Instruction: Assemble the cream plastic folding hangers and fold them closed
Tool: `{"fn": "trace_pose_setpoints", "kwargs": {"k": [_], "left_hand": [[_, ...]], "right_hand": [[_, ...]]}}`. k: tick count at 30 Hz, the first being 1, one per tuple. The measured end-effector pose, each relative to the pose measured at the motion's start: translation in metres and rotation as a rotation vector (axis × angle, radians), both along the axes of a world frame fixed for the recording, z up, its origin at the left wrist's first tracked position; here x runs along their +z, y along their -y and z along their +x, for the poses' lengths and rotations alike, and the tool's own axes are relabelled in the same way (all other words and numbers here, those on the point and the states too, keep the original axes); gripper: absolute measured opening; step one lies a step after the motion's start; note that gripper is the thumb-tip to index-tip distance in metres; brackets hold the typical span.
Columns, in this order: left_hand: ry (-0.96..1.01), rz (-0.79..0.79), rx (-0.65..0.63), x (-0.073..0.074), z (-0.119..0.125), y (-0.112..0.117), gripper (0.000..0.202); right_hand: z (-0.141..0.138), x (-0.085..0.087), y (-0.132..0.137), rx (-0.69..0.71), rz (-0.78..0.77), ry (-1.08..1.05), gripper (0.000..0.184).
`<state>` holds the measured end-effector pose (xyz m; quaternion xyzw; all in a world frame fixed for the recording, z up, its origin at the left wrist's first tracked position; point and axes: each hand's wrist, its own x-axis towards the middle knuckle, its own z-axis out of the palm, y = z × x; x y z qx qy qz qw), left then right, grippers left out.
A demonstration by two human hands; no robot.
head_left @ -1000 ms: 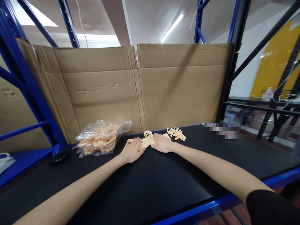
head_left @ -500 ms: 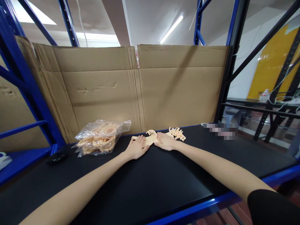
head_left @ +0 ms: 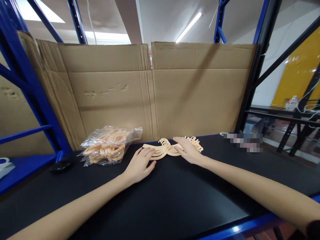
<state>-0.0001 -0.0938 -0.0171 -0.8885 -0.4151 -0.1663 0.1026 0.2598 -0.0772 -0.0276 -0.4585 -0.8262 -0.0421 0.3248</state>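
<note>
Right of the plastic bag [head_left: 135, 133], the cream hangers [head_left: 162, 153] are laid nested and roughly aligned on the black table [head_left: 160, 200], while more cream pieces are left packed inside the bag and a curled cluster [head_left: 197, 142] is seen farther right of it. Smooth, slender bars with fanned hooks are shown, the bag-side end overlapped by the left hand [head_left: 140, 164], the farther end by the right hand [head_left: 188, 151], fingers extended, nothing pinched; right-palm contact cannot be told.

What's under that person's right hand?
Pale curved strips run in beneath the right hand from the left, and a pile of pale pieces shows just past it. Whatever lies directly under the palm is covered.
</note>
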Motion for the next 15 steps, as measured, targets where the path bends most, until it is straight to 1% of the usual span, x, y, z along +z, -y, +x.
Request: {"fn": "trace_pose_setpoints", "kwargs": {"k": [1,3,6,10,12,15], "left_hand": [[0.032,0.02,-0.045,-0.001,-0.004,0.003,0.038],[0.095,0.049,-0.113,-0.003,-0.011,0.006,0.031],[0.168,0.058,-0.144,-0.006,-0.016,0.008,0.026],[0.194,0.016,-0.154,-0.006,-0.016,0.007,0.017],[0.21,-0.001,-0.162,-0.005,-0.016,0.006,0.018],[0.255,-0.023,-0.185,-0.004,-0.017,0.005,0.023]], "right_hand": [[0.003,-0.001,0.005,0.037,0.047,-0.06,0.042],[0.009,-0.004,0.015,0.094,0.098,-0.123,0.03],[0.014,-0.011,0.025,0.162,0.077,-0.127,0.02],[0.011,-0.019,0.03,0.23,0.011,-0.155,0.015],[0.007,-0.02,0.031,0.268,-0.026,-0.13,0.015],[0.005,-0.016,0.033,0.353,-0.107,-0.032,0.016]]}}
